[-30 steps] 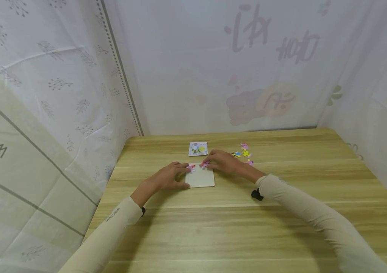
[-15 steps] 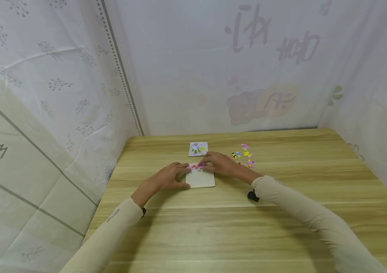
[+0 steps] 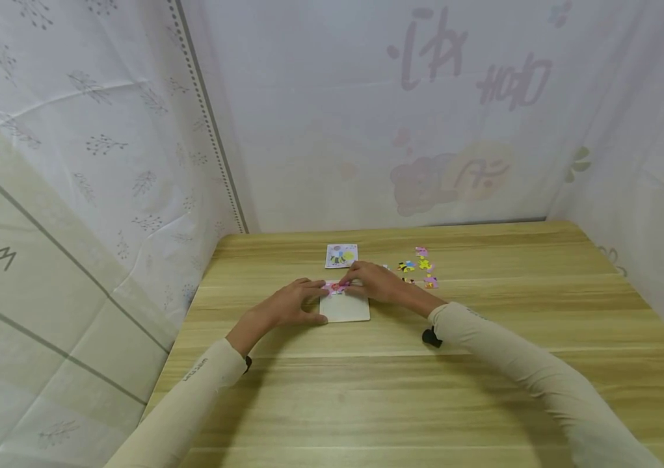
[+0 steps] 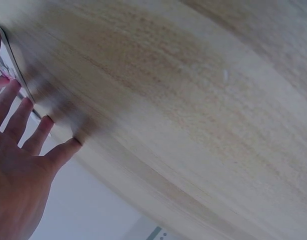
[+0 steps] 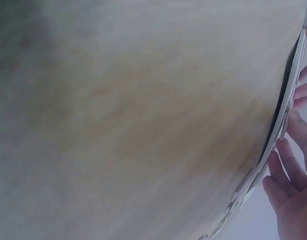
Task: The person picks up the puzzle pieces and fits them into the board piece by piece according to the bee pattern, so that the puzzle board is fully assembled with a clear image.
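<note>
— In the head view, how do my hands stand?
— Your left hand [image 3: 291,303] lies at the left side of the white tray [image 3: 345,312], fingers extended, gripping nothing. Your right hand [image 3: 383,282] pinches a pink puzzle piece [image 3: 342,284] on the tray's far part. A bee card [image 3: 341,256] lies just beyond; loose puzzle pieces [image 3: 424,264] lie right of it on the wooden table [image 3: 337,390].
— Left wrist?
— Your left fingers are spread along the tray's edge.
— Right wrist?
— Your right fingers are beside the tray, seen nearly edge-on; the pinched piece can't be made out.
</note>
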Available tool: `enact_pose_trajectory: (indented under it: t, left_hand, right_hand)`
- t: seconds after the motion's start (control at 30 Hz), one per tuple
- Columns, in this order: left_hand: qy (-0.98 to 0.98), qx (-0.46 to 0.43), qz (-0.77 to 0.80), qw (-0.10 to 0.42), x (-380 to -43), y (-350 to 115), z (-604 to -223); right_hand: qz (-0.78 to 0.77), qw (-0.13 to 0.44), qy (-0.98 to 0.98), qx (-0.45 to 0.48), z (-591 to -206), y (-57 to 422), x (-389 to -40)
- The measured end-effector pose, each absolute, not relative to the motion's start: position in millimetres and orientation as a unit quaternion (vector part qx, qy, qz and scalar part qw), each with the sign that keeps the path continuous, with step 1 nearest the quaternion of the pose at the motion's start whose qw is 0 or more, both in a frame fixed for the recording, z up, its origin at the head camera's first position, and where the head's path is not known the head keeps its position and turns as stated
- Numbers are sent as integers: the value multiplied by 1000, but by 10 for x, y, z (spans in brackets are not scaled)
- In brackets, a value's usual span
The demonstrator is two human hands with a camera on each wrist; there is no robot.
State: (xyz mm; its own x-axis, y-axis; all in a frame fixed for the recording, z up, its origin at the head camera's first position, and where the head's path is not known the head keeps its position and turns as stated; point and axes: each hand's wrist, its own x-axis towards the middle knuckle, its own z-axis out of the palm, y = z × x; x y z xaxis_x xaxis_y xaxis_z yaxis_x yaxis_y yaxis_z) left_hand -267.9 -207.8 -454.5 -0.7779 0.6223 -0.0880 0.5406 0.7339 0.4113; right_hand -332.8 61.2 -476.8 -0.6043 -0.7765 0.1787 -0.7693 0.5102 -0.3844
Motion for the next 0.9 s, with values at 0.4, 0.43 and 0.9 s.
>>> enact_pose_trajectory:
  t: [0.4, 0.43, 0.9]
  left_hand:
    - [925, 315, 185, 108, -2682, -2081, -4564]
    - [925, 315, 185, 108, -2681, -2081, -4562]
    - [924, 317, 184, 109, -2686, -2086, -4555]
  right_hand:
    - [-203, 11, 879, -431, -4782, 591, -3319]
    - [-203, 11, 879, -430, -4782, 590, -3317]
    - [-198, 15, 880, -432, -4738, 578, -3278]
